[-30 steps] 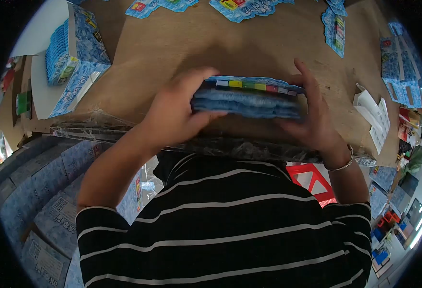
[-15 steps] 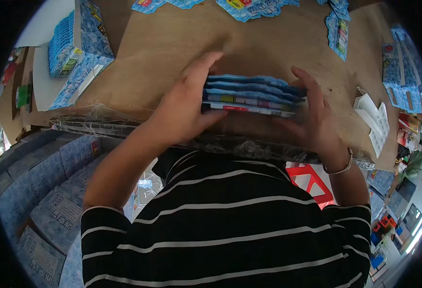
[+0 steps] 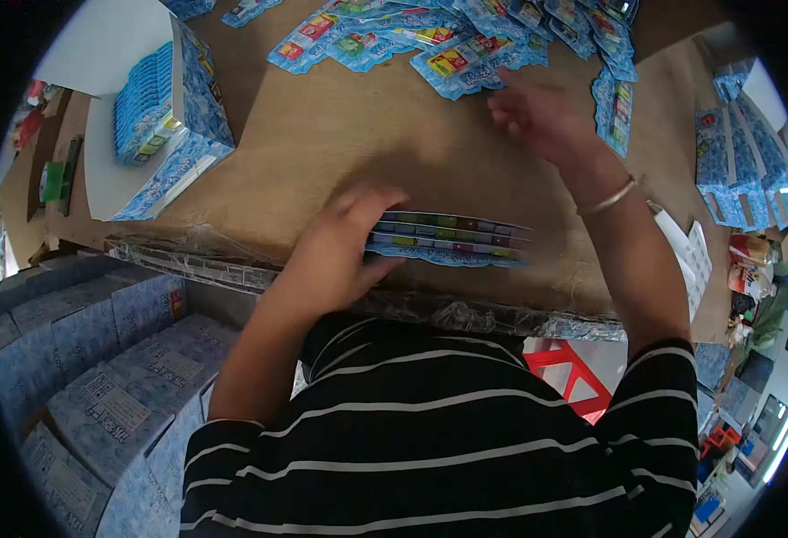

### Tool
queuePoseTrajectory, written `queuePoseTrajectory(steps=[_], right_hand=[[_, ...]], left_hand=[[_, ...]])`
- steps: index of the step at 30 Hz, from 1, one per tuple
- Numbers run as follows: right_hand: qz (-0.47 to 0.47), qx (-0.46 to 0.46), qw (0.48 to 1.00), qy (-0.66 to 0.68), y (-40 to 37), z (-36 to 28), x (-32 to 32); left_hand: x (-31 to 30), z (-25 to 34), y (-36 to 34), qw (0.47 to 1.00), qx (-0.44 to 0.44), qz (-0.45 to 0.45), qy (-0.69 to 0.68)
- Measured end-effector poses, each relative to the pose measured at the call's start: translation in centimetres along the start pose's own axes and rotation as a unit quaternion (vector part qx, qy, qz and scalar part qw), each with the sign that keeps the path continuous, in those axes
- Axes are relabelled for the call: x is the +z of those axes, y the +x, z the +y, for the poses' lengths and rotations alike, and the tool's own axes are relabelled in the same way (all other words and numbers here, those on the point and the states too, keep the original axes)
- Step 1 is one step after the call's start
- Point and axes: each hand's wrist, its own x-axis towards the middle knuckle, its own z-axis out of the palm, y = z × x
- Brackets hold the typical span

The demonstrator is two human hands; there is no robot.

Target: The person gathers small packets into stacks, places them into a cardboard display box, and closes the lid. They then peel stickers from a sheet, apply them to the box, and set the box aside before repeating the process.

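My left hand [image 3: 331, 247] grips the left end of a small bundle of blue card packs [image 3: 452, 242], held on edge near the table's front edge. Rows of coloured pieces show along the packs. My right hand [image 3: 546, 121] is raised off the bundle and over the far side of the table, index finger stretched out and the other fingers loosely curled, with nothing visible in it. Just beyond its fingertips lies a blue pack with a yellow label [image 3: 466, 65], part of a loose spread of similar packs [image 3: 358, 45].
An open display box [image 3: 204, 99] filled with a row of blue packs stands at the left. Flattened blue cartons [image 3: 744, 179] lie at the right, near a folded white sheet [image 3: 685, 251]. Printed boxes [image 3: 125, 403] are stacked below the table's left side. The table edge [image 3: 466, 314] is taped.
My right hand has let go of the bundle and moved up and away toward the spread packs. My left hand keeps hold, with the bundle slightly lower and its faces tilted differently.
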Motion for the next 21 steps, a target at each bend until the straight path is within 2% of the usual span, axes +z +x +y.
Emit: queuePoseTrajectory(steps=[2,6,8,12,14,15,16,17,18,20,21], right_hand=[[0.031,-0.029,0.998,0.038,1.6,0.0,1.1],[0.046,-0.023,0.998,0.031,4.0,0.2,0.7],[0.032,-0.032,0.999,0.006,4.1,0.1,-0.1],[-0.018,-0.062,0.996,0.057,3.3,0.2,-3.0],[0.111,-0.123,0.986,0.008,-0.3,-0.4,-2.8],[0.107,-0.119,0.987,0.006,-1.1,-0.5,-3.7],[0.052,-0.199,0.968,-0.146,-1.9,-0.6,-5.1],[-0.003,-0.274,0.917,-0.29,-2.7,-0.4,-6.0],[-0.003,-0.273,0.918,-0.287,-3.9,-0.2,-5.6],[-0.083,-0.253,0.933,-0.243,-5.9,0.0,-3.7],[-0.084,-0.255,0.933,-0.241,-6.5,0.2,-2.4]], left_hand=[[0.1,0.6,0.2,1.0,-0.002,0.021,-0.017],[0.1,0.2,0.0,0.998,-0.018,0.025,-0.051],[-0.1,0.0,0.1,0.999,0.027,-0.01,-0.025],[-0.1,-0.2,0.3,0.999,0.052,0.005,-0.002],[0.0,-0.1,0.3,0.999,0.04,0.01,0.0],[0.0,-0.1,0.3,0.999,0.035,0.011,-0.003],[-0.2,0.0,0.2,1.0,0.024,0.004,0.008],[-0.2,0.1,0.2,1.0,0.014,-0.007,0.02],[-0.1,-0.1,0.2,1.0,0.013,-0.01,0.022],[0.1,-0.6,0.3,1.0,0.018,0.004,0.015],[0.3,-0.5,0.3,1.0,0.018,0.004,0.018]])
